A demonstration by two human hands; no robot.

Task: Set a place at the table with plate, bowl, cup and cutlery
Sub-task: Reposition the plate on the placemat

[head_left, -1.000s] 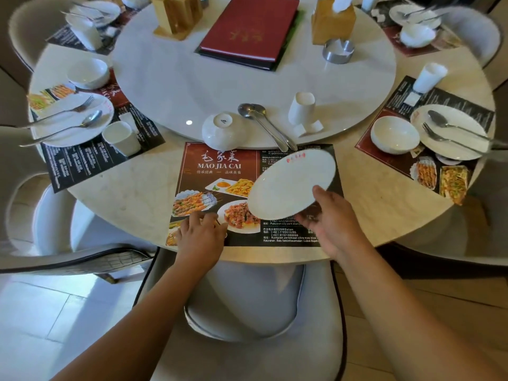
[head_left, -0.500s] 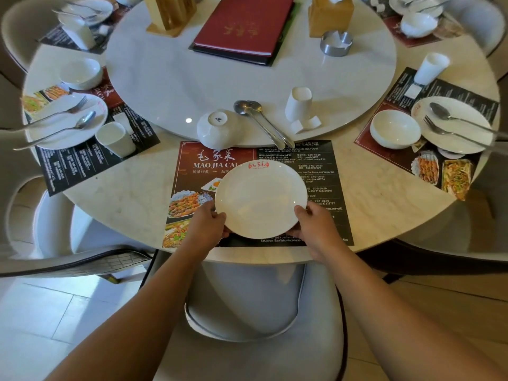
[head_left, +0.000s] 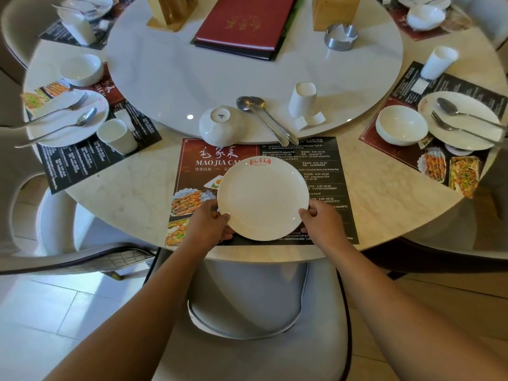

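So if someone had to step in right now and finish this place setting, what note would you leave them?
Left hand and right hand grip the near rim of the plate, over the middle of the placemat. The bowl and cup stand upside down on the turntable, cutlery between them.
Done: plate nearly placed.
Left: let go, then set bowl, cup and cutlery.

A red menu book (head_left: 242, 23) lies on the big round white turning top (head_left: 165, 78). A shiny metal ashtray (head_left: 341, 37) sits near it, and a wooden holder (head_left: 170, 9) stands beside the book. A grey chair (head_left: 247, 298) is down below.
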